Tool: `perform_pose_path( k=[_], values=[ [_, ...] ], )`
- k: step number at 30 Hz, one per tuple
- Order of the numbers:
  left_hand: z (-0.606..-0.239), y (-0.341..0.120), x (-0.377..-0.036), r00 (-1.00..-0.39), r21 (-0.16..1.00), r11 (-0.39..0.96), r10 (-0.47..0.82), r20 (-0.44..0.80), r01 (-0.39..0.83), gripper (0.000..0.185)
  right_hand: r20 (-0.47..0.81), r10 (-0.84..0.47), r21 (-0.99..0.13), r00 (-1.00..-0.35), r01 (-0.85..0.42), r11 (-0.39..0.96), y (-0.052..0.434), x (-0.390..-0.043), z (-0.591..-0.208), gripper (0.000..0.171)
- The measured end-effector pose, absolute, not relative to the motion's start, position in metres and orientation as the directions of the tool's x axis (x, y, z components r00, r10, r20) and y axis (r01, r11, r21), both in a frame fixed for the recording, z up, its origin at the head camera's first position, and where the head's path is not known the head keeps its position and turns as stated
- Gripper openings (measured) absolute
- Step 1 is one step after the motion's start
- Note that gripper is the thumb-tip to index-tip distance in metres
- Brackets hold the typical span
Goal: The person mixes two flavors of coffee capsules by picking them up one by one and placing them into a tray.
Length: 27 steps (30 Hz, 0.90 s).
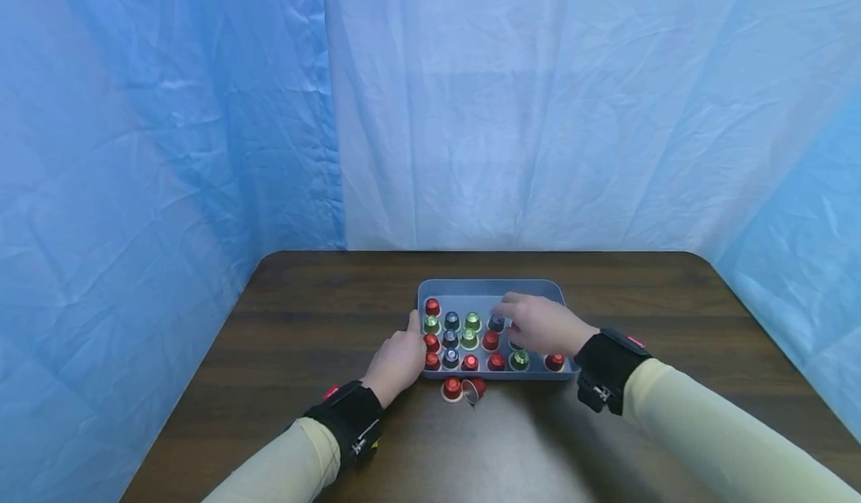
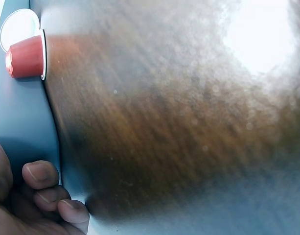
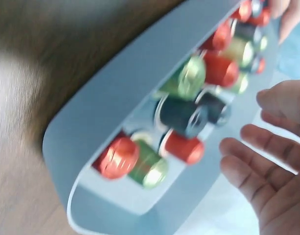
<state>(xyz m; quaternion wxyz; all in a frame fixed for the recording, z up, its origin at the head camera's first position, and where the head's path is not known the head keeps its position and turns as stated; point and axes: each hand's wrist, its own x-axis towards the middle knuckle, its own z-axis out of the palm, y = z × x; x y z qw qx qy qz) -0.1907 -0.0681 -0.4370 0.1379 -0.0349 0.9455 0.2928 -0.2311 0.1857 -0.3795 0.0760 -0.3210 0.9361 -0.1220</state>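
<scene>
A blue-grey tray [image 1: 494, 288] on the table holds rows of red, green and dark blue coffee capsules. My left hand [image 1: 397, 357] is at its left end, index finger stretched along the side. In the left wrist view, the other fingers curl against the tray wall [image 2: 30, 132]. Over the tray's right half, my right hand [image 1: 541, 322] hovers with its fingers parted and bent, nothing between them. The right wrist view shows them beside a dark blue capsule [image 3: 181, 115] and a red capsule [image 3: 184, 148]. The palm hides some capsules in the head view.
Just in front of the tray, one red capsule [image 1: 452, 389] stands on the dark wooden table [image 1: 323, 301]. Next to it another red capsule [image 1: 474, 389] lies tipped on its side. Blue cloth [image 1: 538, 114] hangs behind the table and at both sides.
</scene>
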Motion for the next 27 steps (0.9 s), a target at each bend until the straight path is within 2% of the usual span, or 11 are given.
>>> perform_pose_path(
  k=[12, 16, 27],
  values=[
    [-0.435, -0.069, -0.191, -0.960, 0.553, 0.820, 0.018, -0.280, -0.145, 0.070, 0.058, -0.780, -0.230, -0.623, -0.769, 0.597, 0.170, -0.197, -0.375, 0.037],
    [-0.436, -0.070, -0.191, -0.964, 0.541, 0.831, 0.021, -0.264, -0.130, 0.069, 0.059, -0.798, -0.226, -0.600, -0.787, 0.574, 0.168, -0.190, -0.375, 0.035],
    [-0.440, -0.071, -0.194, -0.961, 0.535, 0.833, 0.013, -0.275, -0.142, 0.071, 0.008, -0.824, -0.350, -0.567, -0.773, 0.529, 0.167, -0.175, -0.381, 0.023]
  ],
)
